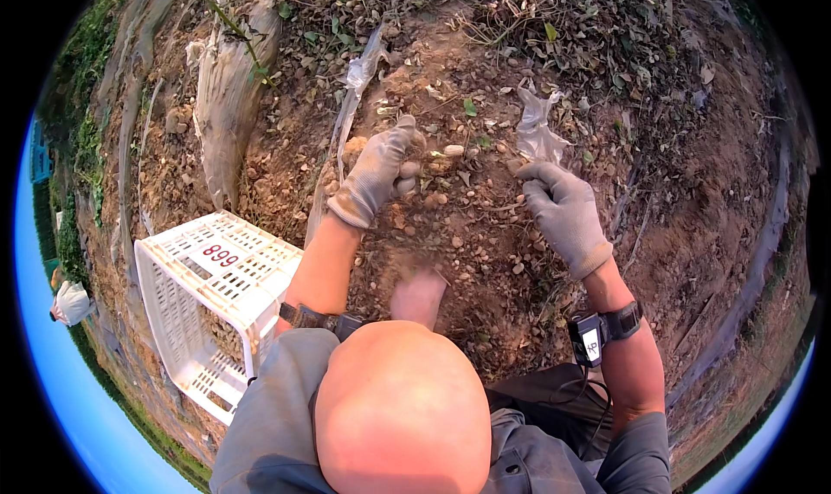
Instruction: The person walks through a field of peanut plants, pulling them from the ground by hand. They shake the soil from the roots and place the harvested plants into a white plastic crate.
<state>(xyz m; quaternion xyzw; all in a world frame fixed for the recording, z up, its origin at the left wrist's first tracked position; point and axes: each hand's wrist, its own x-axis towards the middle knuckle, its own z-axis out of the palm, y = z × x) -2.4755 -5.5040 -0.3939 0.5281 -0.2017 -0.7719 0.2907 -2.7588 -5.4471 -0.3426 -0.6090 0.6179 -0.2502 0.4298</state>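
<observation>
"Where are the hands?"

"Both reach out over the soil (472, 260), in grey gloves. The left hand (374, 176) is left of the middle; the right hand (567, 221) is to the right, well apart from it."

"What are the fingers doing?"

"On the left they curl inward, and I can't tell whether they hold anything. On the right they bend toward the ground, close together; whether something sits between them, I can't tell either."

"And the pod?"

"One pale pod (454, 150) lies on the soil between the two hands, a little nearer the left one. Small lumps and dry bits are scattered all round it."

"Anything beside the right hand?"

"Just beyond its fingers, a crumpled scrap of plastic film (541, 129). Farther off on that side, a wide spread of withered leaves (589, 40) covers the ground."

"What about the left?"

"A narrow plastic strip (362, 72) runs along the ground past the left hand, toward the far side. Nearer, beside the left forearm, is a white slotted crate (238, 234); its contents are too small to make out. At the far left, another person (71, 305) in a pale top is in view."
</observation>
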